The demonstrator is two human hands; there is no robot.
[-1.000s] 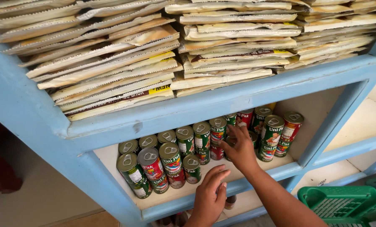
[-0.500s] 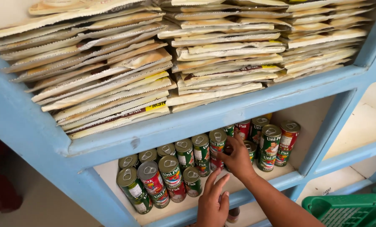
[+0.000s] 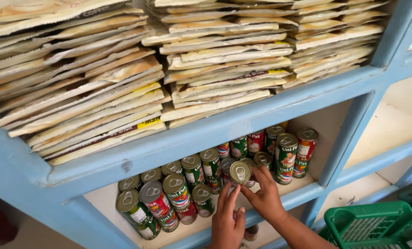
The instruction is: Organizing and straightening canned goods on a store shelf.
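Note:
Stacked tins [image 3: 178,193] with green and red labels and pull-tab lids fill a blue shelf compartment. My right hand [image 3: 266,199] grips one green-labelled tin [image 3: 240,173], drawn forward from the row with its lid facing me. My left hand [image 3: 227,216] reaches up from below. Its straight fingers touch the underside of that tin and the tins beside it. More tins [image 3: 294,150] stand stacked two high to the right of my hands.
The shelf above carries tall piles of flat tan and cream packets [image 3: 123,92]. A blue shelf frame [image 3: 224,127] runs across the view, with an upright post [image 3: 348,133] to the right. A green plastic basket [image 3: 376,226] sits at the lower right.
My right hand has pulled one tin out of the row toward me. My left hand has risen to meet it. The view has shifted slightly left.

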